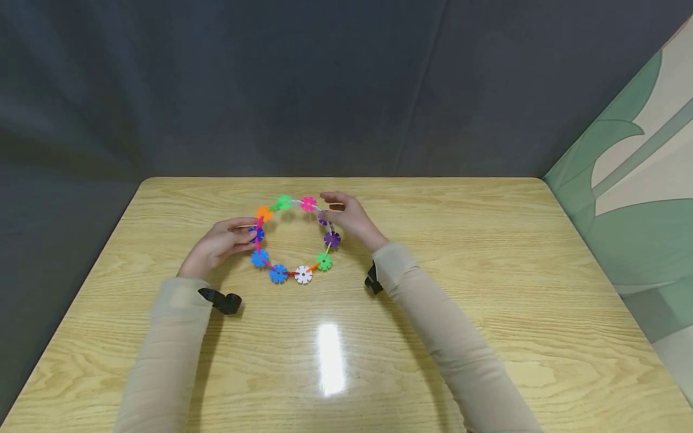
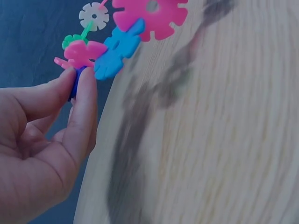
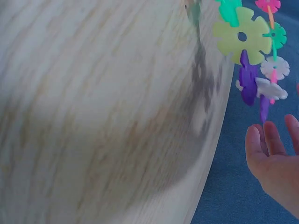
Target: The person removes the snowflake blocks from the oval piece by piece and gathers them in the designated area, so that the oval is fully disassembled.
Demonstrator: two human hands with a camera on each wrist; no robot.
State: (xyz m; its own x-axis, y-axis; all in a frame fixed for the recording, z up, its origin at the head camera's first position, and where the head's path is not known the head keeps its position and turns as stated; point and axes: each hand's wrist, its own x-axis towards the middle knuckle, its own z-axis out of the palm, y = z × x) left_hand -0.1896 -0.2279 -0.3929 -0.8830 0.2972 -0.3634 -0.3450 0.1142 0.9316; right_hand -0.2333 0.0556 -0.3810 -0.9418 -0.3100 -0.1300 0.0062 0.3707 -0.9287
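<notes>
A ring of notched plastic snowflake discs (image 1: 278, 274), slotted edge to edge in many colours, is held up over the table in the head view. On its left side my left hand (image 1: 219, 243) pinches a dark blue disc (image 2: 75, 86) between thumb and fingertips. Pink and light blue discs (image 2: 114, 53) join on just above that pinch. At the ring's upper right is my right hand (image 1: 352, 216), its fingers spread and lightly bent. Its fingertips (image 3: 273, 135) are right at the lower tip of a purple disc (image 3: 264, 109), below a white disc (image 3: 271, 88).
The wood-grain table (image 1: 487, 288) spreads widely around both arms, with a bright light reflection near its front. A dark curtain (image 1: 346, 90) hangs behind its far edge. To the right stands a green leaf-patterned panel (image 1: 639, 198). Black wrist cameras (image 1: 230, 303) project from the sleeves.
</notes>
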